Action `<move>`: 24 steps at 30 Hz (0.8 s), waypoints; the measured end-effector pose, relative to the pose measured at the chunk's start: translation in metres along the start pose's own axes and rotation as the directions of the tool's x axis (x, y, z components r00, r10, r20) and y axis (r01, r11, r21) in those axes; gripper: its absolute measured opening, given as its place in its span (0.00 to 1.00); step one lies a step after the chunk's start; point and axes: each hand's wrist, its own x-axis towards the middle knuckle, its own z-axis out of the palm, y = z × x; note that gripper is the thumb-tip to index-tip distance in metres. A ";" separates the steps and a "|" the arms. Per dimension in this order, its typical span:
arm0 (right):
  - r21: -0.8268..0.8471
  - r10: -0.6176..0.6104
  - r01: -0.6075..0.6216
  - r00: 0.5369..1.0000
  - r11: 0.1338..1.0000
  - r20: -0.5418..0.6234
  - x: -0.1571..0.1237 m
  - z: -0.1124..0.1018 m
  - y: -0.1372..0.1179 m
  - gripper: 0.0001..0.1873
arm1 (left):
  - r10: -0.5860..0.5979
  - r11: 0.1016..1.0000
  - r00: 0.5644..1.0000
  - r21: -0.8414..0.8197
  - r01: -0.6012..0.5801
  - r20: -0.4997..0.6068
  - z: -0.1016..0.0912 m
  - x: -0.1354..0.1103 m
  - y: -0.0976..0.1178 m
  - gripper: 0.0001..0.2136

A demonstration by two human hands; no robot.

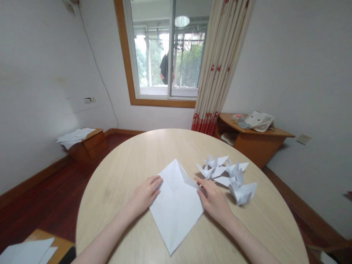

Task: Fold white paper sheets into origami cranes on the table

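Observation:
A white sheet of paper, creased and turned with one corner toward me, lies on the round table. Its far right edge is lifted into a narrow flap. My left hand holds the sheet by its left edge, with fingers and thumb at the rim. At the right side, my right hand pinches the paper at the end of the flap. Just beyond that hand stand several folded white paper cranes, grouped close together.
The round wooden table fills the middle. More white sheets lie on a small cabinet at left and on a surface at lower left. A corner desk with a cloth bag stands behind, beside the curtain.

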 end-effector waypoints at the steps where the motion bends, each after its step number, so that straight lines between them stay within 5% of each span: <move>1: -0.005 0.012 -0.012 1.000 1.000 0.016 0.000 0.000 0.000 0.20 | -0.020 1.000 1.000 -0.012 0.020 -0.006 0.000 0.001 -0.002 0.19; 11: -0.007 0.060 -0.060 0.988 0.998 0.139 0.004 0.000 0.005 0.19 | -0.070 0.980 0.997 -0.188 0.066 -0.012 0.005 0.007 -0.019 0.25; 19: -0.034 0.167 -0.164 0.976 0.986 0.140 0.005 -0.002 0.004 0.24 | -0.100 0.955 0.992 -0.286 0.073 -0.079 -0.003 0.010 -0.010 0.35; 24: -0.018 0.125 -0.123 0.984 0.992 0.126 0.004 -0.001 0.005 0.13 | -0.112 0.936 0.991 -0.343 0.079 -0.078 -0.004 0.010 -0.004 0.37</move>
